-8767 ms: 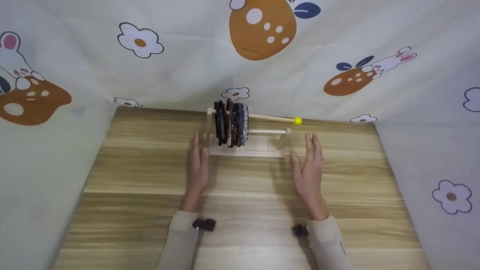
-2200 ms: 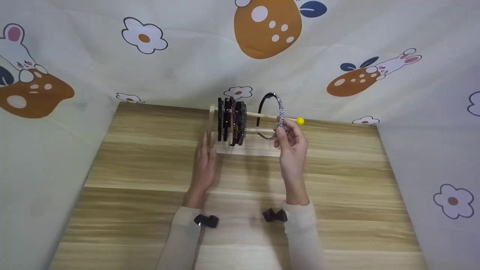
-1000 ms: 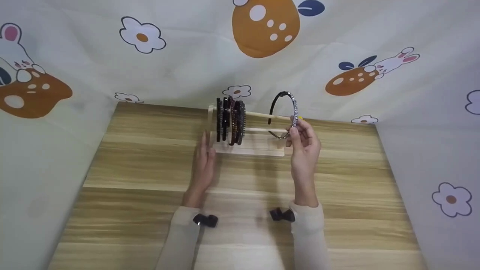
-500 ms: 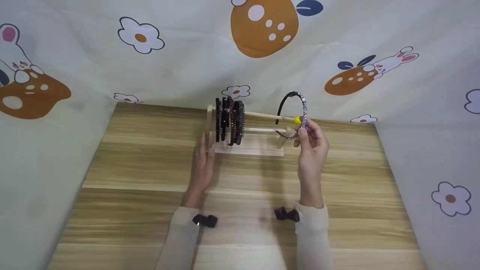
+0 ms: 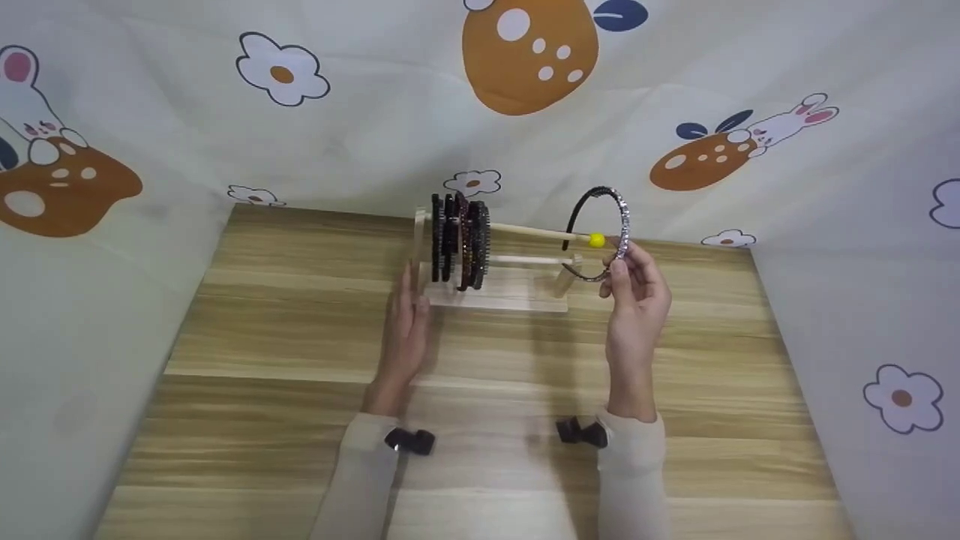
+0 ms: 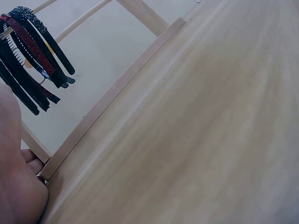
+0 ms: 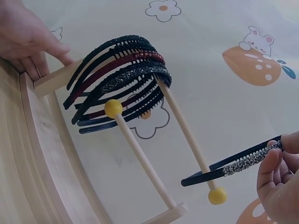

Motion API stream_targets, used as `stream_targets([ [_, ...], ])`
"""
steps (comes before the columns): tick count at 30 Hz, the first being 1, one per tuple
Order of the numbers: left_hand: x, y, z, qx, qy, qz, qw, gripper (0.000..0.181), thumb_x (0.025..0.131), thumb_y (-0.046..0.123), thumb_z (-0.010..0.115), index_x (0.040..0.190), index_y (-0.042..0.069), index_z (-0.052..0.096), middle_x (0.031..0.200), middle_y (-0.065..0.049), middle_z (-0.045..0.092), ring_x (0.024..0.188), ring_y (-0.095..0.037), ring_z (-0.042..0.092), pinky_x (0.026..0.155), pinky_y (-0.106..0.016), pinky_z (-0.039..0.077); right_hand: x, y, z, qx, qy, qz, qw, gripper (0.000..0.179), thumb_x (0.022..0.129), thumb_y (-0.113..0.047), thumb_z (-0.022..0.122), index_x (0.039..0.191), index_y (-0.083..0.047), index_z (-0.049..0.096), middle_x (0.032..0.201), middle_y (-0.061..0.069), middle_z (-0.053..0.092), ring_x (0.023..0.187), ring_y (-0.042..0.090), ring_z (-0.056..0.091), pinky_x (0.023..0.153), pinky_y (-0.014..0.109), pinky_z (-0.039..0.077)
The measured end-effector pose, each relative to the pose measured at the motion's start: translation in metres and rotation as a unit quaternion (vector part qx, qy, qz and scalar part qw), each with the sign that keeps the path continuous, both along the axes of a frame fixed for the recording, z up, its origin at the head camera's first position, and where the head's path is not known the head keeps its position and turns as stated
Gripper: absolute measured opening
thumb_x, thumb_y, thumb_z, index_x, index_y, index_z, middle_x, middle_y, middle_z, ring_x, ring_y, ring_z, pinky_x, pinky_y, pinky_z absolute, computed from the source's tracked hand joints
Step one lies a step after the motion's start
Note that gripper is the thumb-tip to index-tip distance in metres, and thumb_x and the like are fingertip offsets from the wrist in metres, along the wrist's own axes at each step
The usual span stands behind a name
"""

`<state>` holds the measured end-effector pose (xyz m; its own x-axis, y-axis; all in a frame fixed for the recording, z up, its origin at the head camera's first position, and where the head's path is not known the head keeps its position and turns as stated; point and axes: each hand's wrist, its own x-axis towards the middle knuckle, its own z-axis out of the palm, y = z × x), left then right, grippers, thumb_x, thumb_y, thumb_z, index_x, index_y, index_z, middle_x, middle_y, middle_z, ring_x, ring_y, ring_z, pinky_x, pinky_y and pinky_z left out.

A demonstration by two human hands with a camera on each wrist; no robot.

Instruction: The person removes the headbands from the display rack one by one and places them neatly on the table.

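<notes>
My right hand (image 5: 636, 311) pinches a black headband (image 5: 625, 214) with silvery sparkling stones between thumb and fingers. In the head view the upper rod's yellow ball (image 5: 596, 240) shows inside the headband's loop. From the right wrist, the headband's open ends (image 7: 196, 178) cross that rod just short of its ball. Several dark and red headbands (image 5: 463, 240) hang bunched at the left end of a wooden rack (image 5: 495, 301). With fingers straight, my left hand (image 5: 407, 330) rests against the rack's left end; the left wrist view shows its palm (image 6: 18, 182) beside the base's corner.
The rack stands near the back of a wood-grain table (image 5: 480, 465). Its lower rod (image 5: 529, 259) ends at a short upright (image 5: 568, 279) on the right. Behind the table hangs a pale cloth (image 5: 375, 127) printed with flowers and rabbits.
The right hand went from open beside the rack to pinching the sparkling headband, then drew it rightward along the rod to the yellow ball. The left hand stays at the rack's left end.
</notes>
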<state>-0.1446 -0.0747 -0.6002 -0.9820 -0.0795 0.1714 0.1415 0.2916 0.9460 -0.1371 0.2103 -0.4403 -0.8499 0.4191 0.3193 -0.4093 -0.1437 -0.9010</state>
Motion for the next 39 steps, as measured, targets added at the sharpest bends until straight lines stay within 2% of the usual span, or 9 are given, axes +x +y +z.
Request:
stream_targets([
  [7, 0.002, 0.000, 0.002, 0.003, -0.010, 0.002, 0.9999, 0.079, 0.118, 0.062, 0.029, 0.179, 0.014, 0.014, 0.186, -0.018, 0.011, 0.167, -0.052, 0.016, 0.127, -0.084, 0.014, 0.001, 0.005, -0.001, -0.003, 0.004, -0.009, 0.9999, 0.021, 0.107, 0.013, 0.059, 0.124, 0.011, 0.073, 0.099, 0.007, 0.070, 0.078, 0.013, 0.059, 0.065, 0.018, 0.053],
  [14, 0.002, 0.002, 0.004, 0.013, -0.019, 0.000, 0.9997, 0.073, 0.120, 0.051, 0.033, 0.179, 0.014, 0.013, 0.186, -0.018, 0.009, 0.169, -0.048, 0.013, 0.130, -0.079, 0.011, 0.000, 0.012, -0.002, -0.008, 0.011, -0.012, 0.9998, 0.022, 0.109, 0.011, 0.060, 0.120, 0.001, 0.077, 0.100, 0.008, 0.072, 0.080, 0.013, 0.060, 0.066, 0.018, 0.053],
  [27, 0.002, 0.000, 0.003, -0.005, -0.018, 0.003, 0.9998, 0.078, 0.118, 0.060, 0.031, 0.179, 0.015, 0.013, 0.186, -0.017, 0.008, 0.167, -0.052, 0.013, 0.126, -0.085, 0.012, 0.000, 0.023, -0.006, -0.025, 0.006, -0.020, 0.9995, 0.022, 0.108, 0.012, 0.060, 0.120, 0.004, 0.076, 0.099, 0.012, 0.073, 0.080, 0.013, 0.060, 0.064, 0.018, 0.052],
  [33, 0.003, 0.000, 0.004, -0.005, -0.020, 0.002, 0.9998, 0.083, 0.116, 0.068, 0.027, 0.180, 0.016, 0.013, 0.186, -0.016, 0.008, 0.168, -0.051, 0.013, 0.127, -0.084, 0.011, 0.000, 0.031, -0.009, -0.010, 0.001, -0.026, 0.9996, 0.021, 0.106, 0.014, 0.060, 0.118, 0.006, 0.076, 0.097, 0.013, 0.073, 0.079, 0.013, 0.061, 0.062, 0.017, 0.051],
  [39, 0.003, 0.000, 0.004, 0.000, -0.031, 0.000, 0.9995, 0.078, 0.118, 0.062, 0.030, 0.180, 0.017, 0.012, 0.186, -0.018, 0.010, 0.168, -0.051, 0.013, 0.127, -0.084, 0.011, -0.002, 0.038, -0.011, 0.021, -0.018, -0.033, 0.9991, 0.020, 0.106, 0.012, 0.063, 0.119, 0.004, 0.076, 0.097, 0.010, 0.072, 0.075, 0.011, 0.056, 0.058, 0.017, 0.044],
])
